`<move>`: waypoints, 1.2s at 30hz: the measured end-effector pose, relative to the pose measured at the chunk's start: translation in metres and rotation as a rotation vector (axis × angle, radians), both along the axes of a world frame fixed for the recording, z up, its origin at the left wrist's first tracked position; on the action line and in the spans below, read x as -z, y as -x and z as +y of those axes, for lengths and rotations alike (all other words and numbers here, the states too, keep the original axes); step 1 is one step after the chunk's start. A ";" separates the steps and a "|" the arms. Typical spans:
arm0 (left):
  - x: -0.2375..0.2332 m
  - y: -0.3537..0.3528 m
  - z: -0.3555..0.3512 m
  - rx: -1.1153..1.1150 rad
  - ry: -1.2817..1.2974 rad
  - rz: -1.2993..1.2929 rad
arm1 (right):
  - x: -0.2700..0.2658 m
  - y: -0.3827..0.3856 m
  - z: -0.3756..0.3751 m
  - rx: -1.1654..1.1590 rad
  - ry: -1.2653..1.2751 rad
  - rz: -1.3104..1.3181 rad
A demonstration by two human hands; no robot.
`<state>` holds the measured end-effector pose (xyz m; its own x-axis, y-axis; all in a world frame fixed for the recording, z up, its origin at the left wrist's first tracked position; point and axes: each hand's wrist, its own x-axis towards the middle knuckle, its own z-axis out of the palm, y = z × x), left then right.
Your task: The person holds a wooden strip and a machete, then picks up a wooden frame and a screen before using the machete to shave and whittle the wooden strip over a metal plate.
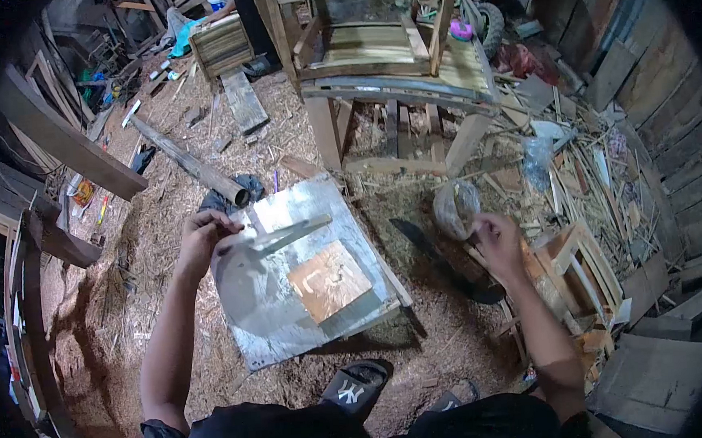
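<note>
My left hand (208,235) is closed, with thumb and fingers pinched at the left end of a thin pale wooden strip (291,233) above a board-topped low table (252,323). A square wooden block (329,281) with whitish marks lies on that table, to the right of the hand. My right hand (495,240) is closed too, beside a clear plastic bag (458,210); what its fingers hold, if anything, is too small to name. Between the table and the right hand lies a long dark blade (435,254) on the ground.
A wooden chair frame (367,70) stands ahead. A pole (192,163) reaches the table's far left corner. On the right are a small wooden frame (582,264) and scrap sticks. Sawdust covers the ground; a sandal (355,388) is near the table.
</note>
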<state>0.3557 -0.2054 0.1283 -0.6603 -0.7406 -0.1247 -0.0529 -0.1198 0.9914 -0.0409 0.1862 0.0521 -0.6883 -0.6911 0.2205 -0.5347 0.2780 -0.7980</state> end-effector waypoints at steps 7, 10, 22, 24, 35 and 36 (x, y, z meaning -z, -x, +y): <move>-0.066 0.050 -0.074 0.038 0.390 -0.262 | -0.160 0.125 -0.114 -0.051 0.153 -0.058; -0.109 0.111 -0.112 -0.038 0.343 -0.138 | -0.219 0.146 -0.166 -0.053 0.225 -0.192; -0.226 0.308 -0.123 0.104 0.094 -0.046 | -0.285 0.177 -0.295 -0.094 -0.021 -0.466; -0.213 0.319 -0.133 0.113 0.325 -0.129 | -0.280 0.180 -0.293 -0.163 -0.006 -0.576; -0.213 0.328 -0.122 0.059 0.539 -0.453 | -0.272 0.165 -0.276 -0.091 0.118 -0.807; -0.210 0.330 -0.129 0.053 0.495 -0.468 | -0.271 0.169 -0.277 -0.116 0.132 -0.854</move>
